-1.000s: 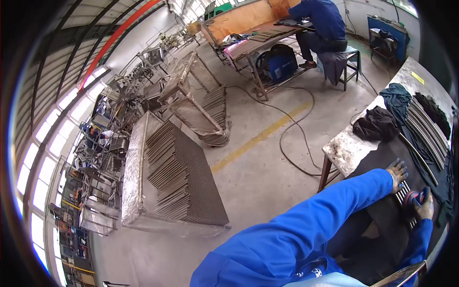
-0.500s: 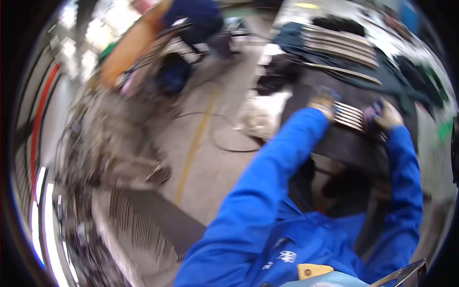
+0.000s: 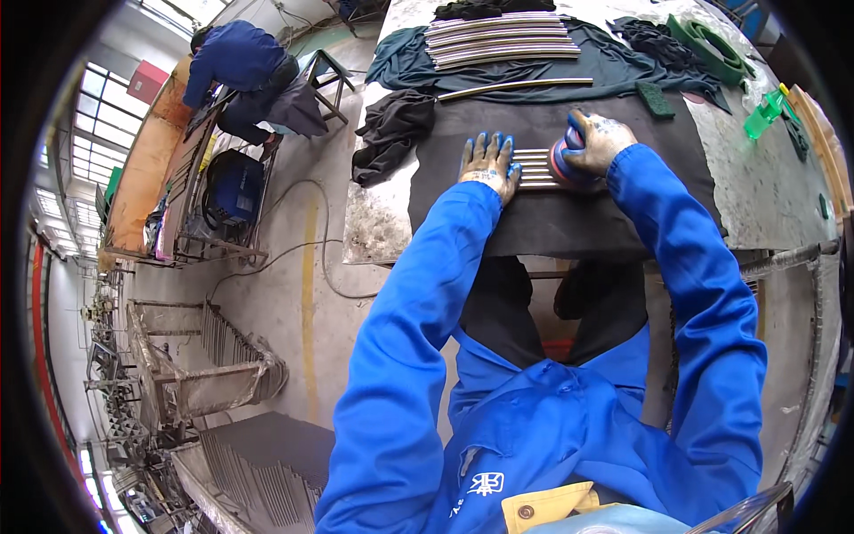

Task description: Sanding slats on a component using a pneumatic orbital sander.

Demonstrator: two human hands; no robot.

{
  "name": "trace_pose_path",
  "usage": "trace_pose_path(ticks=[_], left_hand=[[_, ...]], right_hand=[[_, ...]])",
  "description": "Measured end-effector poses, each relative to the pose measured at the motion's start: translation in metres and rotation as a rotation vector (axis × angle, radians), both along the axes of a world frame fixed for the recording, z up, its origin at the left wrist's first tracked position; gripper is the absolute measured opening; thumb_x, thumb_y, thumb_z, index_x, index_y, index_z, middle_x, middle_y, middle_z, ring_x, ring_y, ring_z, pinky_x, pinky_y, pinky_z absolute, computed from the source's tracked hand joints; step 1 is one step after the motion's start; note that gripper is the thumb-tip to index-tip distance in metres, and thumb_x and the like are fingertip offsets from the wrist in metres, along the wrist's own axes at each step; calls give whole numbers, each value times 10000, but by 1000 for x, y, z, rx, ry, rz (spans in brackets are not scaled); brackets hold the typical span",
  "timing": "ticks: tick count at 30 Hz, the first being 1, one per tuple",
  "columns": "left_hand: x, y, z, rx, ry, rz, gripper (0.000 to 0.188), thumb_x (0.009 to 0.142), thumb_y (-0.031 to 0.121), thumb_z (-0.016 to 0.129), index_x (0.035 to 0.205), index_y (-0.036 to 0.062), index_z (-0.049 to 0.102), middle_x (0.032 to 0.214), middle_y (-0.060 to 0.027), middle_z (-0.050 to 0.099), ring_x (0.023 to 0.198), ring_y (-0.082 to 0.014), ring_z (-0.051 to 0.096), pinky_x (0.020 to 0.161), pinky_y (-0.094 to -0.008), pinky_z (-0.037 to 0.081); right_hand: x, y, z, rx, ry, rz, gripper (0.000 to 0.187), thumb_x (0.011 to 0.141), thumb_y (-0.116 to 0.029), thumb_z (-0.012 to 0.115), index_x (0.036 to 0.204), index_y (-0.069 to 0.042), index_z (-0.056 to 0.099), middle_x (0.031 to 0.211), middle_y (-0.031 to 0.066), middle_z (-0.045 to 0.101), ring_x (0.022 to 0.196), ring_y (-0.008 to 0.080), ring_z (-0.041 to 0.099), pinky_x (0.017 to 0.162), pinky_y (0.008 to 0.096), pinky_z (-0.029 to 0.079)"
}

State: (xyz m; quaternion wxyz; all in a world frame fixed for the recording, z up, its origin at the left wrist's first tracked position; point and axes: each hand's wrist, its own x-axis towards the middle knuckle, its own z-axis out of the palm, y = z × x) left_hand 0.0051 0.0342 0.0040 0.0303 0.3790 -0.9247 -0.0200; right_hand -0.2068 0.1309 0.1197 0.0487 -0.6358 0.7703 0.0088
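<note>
My left hand, in a stained glove with blue fingertips, lies flat with its fingers spread over the left ends of several short metal rods. The rods lie side by side on a dark mat on the table. My right hand, gloved too, is closed around a round purple-red and blue tool that looks like a palm sander. Its disc rests at the right part of the rods and covers their far ends.
Beyond the mat, long metal rods are stacked on dark green cloth, with a single rod nearer. A green scouring pad, black cloth and green bottle lie around. A co-worker bends over a bench at left.
My view has turned and steadied, so table and hands appear further left. My left hand still lies at the rods' left ends, my right hand on the tool.
</note>
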Motion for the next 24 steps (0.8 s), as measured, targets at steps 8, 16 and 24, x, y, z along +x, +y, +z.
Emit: trace_pose_path(ticks=[8, 16, 24], left_hand=[[7, 5, 2, 38, 32, 9, 622, 960, 431, 305, 1492, 109, 285, 1559, -125, 245, 1458, -332, 142, 1186, -471, 49], [0, 2, 3, 25, 2, -2, 630, 955, 430, 313, 1493, 102, 283, 1557, -133, 248, 1458, -333, 143, 1185, -468, 56], [-2, -5, 4, 59, 21, 17, 629, 961, 427, 305, 1496, 96, 272, 1559, -136, 240, 1458, -333, 143, 1185, -464, 56]], right_hand=[[2, -2, -2, 42, 10, -25, 654, 779, -437, 648, 1323, -116, 475, 1212, 165, 611, 1092, 325, 607, 912, 420, 493], [3, -3, 2, 61, -8, -28, 670, 776, -429, 647, 1336, -107, 468, 1213, 162, 611, 1080, 329, 612, 906, 409, 496], [3, -3, 6, 45, -5, -37, 669, 782, -434, 640, 1341, -112, 468, 1226, 162, 607, 1094, 324, 609, 916, 417, 492]])
